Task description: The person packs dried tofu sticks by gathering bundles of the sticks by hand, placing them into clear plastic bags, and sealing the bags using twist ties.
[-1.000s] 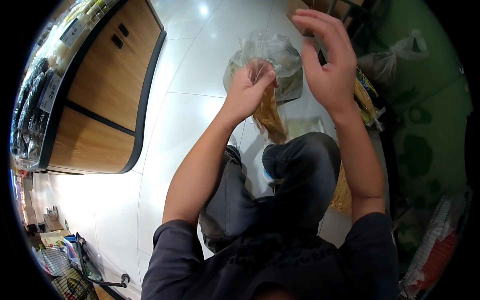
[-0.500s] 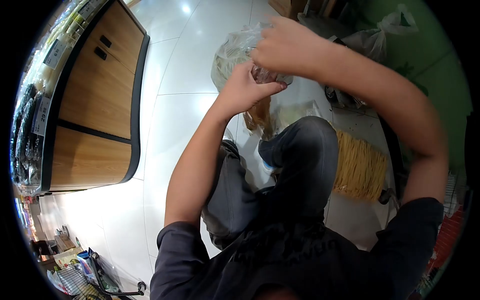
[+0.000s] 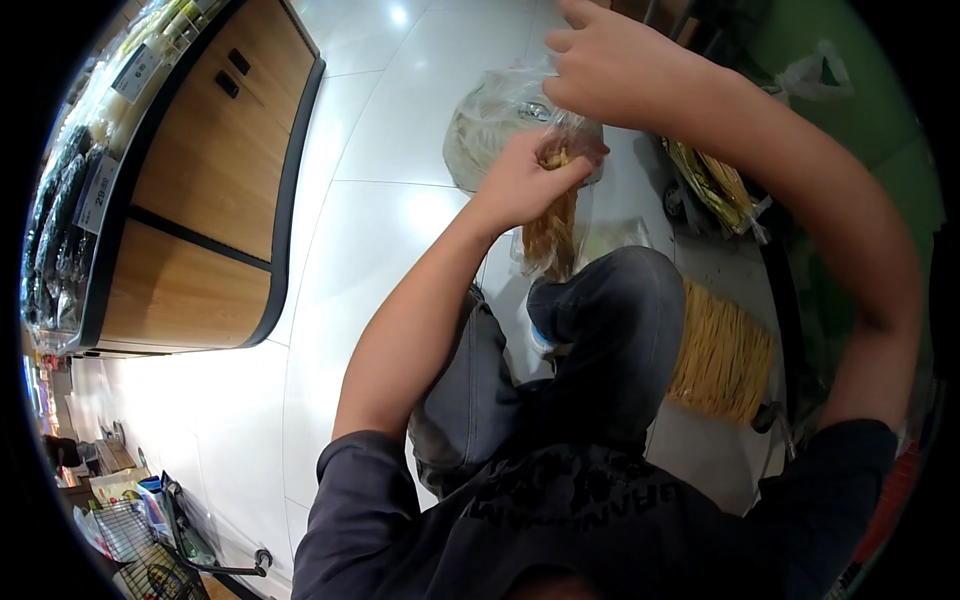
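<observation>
My left hand (image 3: 535, 178) is closed round the neck of a clear plastic bag (image 3: 549, 238) that hangs upright below it with yellow-brown strips inside. Some strips show between thumb and fingers. Above and to the right, my right hand (image 3: 610, 70) has its fingers curled at the gathered top of the same bag, and the plastic stretches between the two hands. Behind them a large translucent bag (image 3: 485, 130) rests on the tiled floor. Another flat clear bag (image 3: 615, 237) lies beyond my knee.
A wooden display cabinet (image 3: 205, 190) with packaged goods stands on the left. Right of my knee lies a bundle of yellow strips (image 3: 725, 350). More bagged strips (image 3: 712, 185) lie by the green wall panel (image 3: 870, 150). A wire basket (image 3: 130, 535) is at lower left.
My right hand has come across from the right, its fingers closing at the top of the bag. My left hand still grips the neck. The camera view has shifted slightly.
</observation>
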A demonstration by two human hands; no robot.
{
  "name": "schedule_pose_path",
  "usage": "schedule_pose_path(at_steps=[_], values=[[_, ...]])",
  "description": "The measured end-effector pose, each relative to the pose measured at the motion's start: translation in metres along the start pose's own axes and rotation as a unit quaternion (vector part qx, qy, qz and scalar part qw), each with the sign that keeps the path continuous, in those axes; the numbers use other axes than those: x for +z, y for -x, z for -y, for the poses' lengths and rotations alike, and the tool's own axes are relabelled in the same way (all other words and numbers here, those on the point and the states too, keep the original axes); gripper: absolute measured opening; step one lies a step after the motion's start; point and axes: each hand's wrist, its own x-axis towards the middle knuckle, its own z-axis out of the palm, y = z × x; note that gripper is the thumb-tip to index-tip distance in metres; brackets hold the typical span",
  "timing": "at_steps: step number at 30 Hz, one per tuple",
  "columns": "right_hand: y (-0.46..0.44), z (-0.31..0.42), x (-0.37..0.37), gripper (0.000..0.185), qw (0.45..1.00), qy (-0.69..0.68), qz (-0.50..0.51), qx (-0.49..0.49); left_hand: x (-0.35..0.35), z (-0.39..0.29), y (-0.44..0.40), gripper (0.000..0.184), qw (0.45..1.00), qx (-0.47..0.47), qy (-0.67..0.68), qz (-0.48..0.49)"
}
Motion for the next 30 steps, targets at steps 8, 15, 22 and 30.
schedule_pose_path(at_steps=[8,15,22,30], values=[[0.0,0.028,0.011,0.012,0.946,0.12,-0.302,-0.004,-0.008,0.007,0.002,0.022,0.998,-0.027,-0.032,-0.04],[-0.02,0.035,0.074,0.011,0.991,-0.028,-0.118,0.06,-0.011,0.011,-0.001,0.042,0.992,-0.012,-0.12,-0.043],[-0.028,0.011,0.071,0.016,0.997,-0.063,0.035,0.033,-0.028,0.023,0.003,0.065,0.999,0.0,0.025,0.039],[-0.046,0.014,0.051,0.017,0.997,-0.063,0.015,-0.04,-0.028,0.033,-0.01,0.053,0.97,0.077,-0.217,-0.077]])
